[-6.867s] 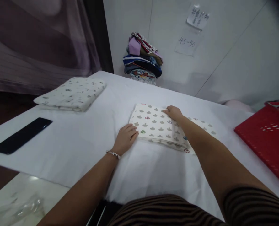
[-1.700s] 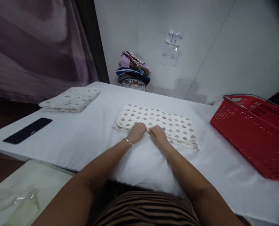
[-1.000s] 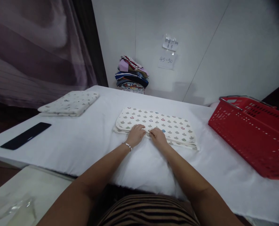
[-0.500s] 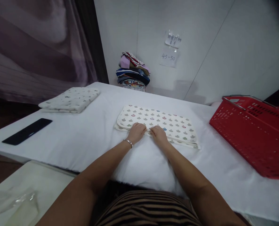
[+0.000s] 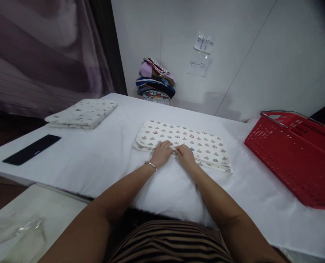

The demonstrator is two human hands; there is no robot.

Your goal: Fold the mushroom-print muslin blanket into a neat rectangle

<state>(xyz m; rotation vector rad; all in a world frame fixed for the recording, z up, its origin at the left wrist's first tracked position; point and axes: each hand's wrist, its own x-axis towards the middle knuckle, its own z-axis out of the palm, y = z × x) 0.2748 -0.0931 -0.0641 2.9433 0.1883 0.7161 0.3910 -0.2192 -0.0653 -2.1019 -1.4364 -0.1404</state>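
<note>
A folded cream cloth (image 5: 178, 136) with grey mushroom-like shapes and small coloured motifs lies in the middle of the white-covered table. Its layered long edge faces me. My left hand (image 5: 161, 153), with a bracelet at the wrist, rests on this near edge, fingers stretched over the top layer. Close beside it, my right hand (image 5: 186, 156) pinches the same edge between thumb and curled fingers. The fingertips of both hands almost meet at the middle of the edge.
Another folded printed cloth (image 5: 82, 113) lies at the table's far left, with a black flat phone-like slab (image 5: 32, 149) nearer me. A red plastic basket (image 5: 294, 157) stands on the right. Folded textiles (image 5: 156, 80) are stacked behind the table, by the wall.
My left hand's fingers have gone from gripping the cloth's near edge to lying stretched over its top. My right hand stays pinched at the edge; the cloth has hardly moved.
</note>
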